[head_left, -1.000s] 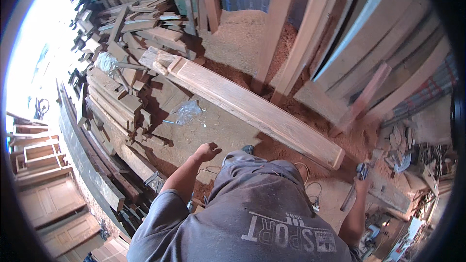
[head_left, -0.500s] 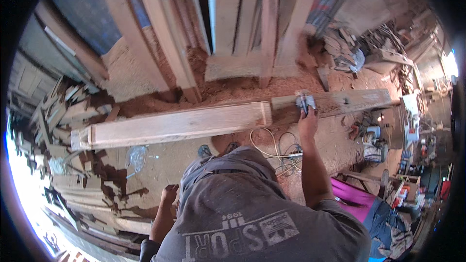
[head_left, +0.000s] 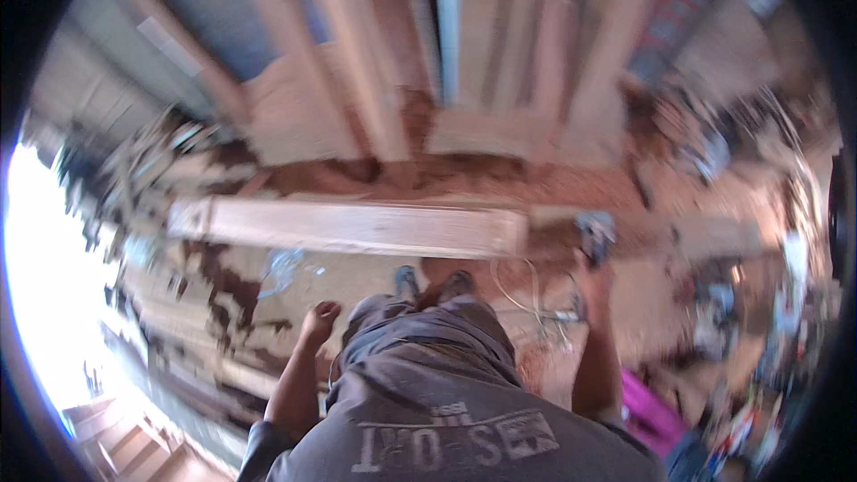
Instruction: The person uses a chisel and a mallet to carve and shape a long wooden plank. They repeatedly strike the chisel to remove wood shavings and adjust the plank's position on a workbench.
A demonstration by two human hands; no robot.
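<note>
A long pale timber piece [head_left: 375,228], squared off like a box, lies across the view from the left to the middle. It rests on a darker wooden beam [head_left: 705,236] that runs on to the right. On the beam, just past the timber's right end, my right hand [head_left: 594,275] is closed on a small grey-and-black tool [head_left: 596,232]; blur hides its exact kind. My left hand [head_left: 322,319] hangs in the air nearer my body, below the timber, with fingers curled in and nothing seen in them.
Tall planks [head_left: 357,62] lean at the far side above reddish sawdust. Scrap wood [head_left: 147,161] is heaped at the left. A pale looped cord [head_left: 504,290] lies on the floor by my feet. Purple cloth [head_left: 650,415] and clutter sit at the right.
The whole view has shifted, with the scene sliding right and slightly down. My right hand stays at the tool near the timber's end. My left hand appears raised a little.
</note>
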